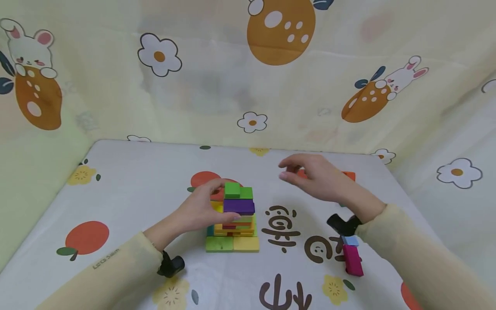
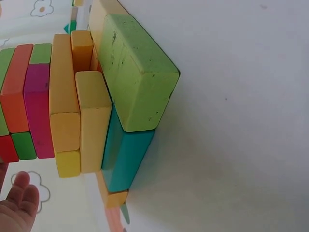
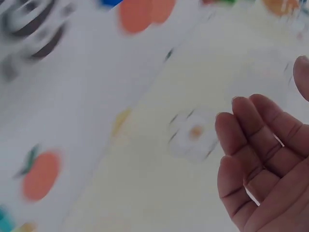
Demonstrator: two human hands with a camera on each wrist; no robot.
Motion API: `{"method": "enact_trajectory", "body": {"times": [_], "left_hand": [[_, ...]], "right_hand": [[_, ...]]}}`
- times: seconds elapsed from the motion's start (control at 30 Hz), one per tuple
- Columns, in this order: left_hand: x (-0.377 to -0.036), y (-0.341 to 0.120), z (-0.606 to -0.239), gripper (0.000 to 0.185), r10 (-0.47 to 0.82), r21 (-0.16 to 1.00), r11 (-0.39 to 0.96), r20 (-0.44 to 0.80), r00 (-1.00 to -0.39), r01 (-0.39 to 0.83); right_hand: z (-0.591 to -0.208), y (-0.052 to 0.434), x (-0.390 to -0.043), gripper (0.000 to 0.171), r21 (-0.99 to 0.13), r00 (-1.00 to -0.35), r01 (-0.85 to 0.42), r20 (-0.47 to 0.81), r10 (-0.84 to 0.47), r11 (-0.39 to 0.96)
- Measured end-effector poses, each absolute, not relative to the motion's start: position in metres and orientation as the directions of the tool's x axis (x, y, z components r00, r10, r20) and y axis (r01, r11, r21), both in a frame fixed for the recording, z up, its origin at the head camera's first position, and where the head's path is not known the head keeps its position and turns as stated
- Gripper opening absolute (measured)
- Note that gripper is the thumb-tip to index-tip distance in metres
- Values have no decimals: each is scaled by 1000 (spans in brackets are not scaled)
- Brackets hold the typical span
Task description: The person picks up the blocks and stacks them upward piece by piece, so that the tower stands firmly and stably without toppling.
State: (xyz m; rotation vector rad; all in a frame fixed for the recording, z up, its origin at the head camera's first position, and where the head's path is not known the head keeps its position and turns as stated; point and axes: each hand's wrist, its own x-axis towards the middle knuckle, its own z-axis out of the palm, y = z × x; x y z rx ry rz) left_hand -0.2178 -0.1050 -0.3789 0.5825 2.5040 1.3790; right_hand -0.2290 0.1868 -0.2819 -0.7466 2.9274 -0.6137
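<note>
A tower of coloured blocks [image 1: 239, 206] stands on the table, with green blocks on top and a purple one under them. My left hand [image 1: 203, 206] is around the tower's left side, thumb across the front and fingers towards the back. Whether it presses the blocks is unclear. In the left wrist view, the teal block [image 2: 128, 154] and a light green block [image 2: 140, 72] sit at the tower's base; relaxed fingers [image 2: 21, 200] show beside it. My right hand [image 1: 314, 176] is raised to the tower's right, holding nothing, its fingers loosely bent.
Under the right forearm lie a magenta block [image 1: 353, 261] and a light blue block [image 1: 350, 241]. An orange block [image 1: 349, 176] shows partly behind the right wrist. The white tablecloth [image 1: 139, 181] has printed fruit and flowers; a patterned curtain [image 1: 209, 86] hangs behind the table.
</note>
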Motion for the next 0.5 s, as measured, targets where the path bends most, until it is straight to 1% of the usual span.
{"method": "enact_trajectory", "body": {"times": [0.17, 0.27, 0.37, 0.5], "left_hand": [[-217, -106, -379, 68, 441, 844, 479, 8, -897, 242], [-217, -107, -378, 69, 441, 846, 475, 11, -897, 244], [-216, -106, -378, 69, 441, 848, 473, 8, -897, 240], [-216, -103, -378, 68, 440, 847, 476, 3, -898, 236]], "right_hand": [[-303, 255, -225, 30, -373, -941, -313, -1, -338, 873], [-323, 292, -224, 34, -342, -970, -206, -54, -238, 917], [-346, 323, -225, 40, -312, -982, -104, -116, -147, 944], [-373, 351, -229, 46, -247, -978, -5, -201, -56, 969]]}}
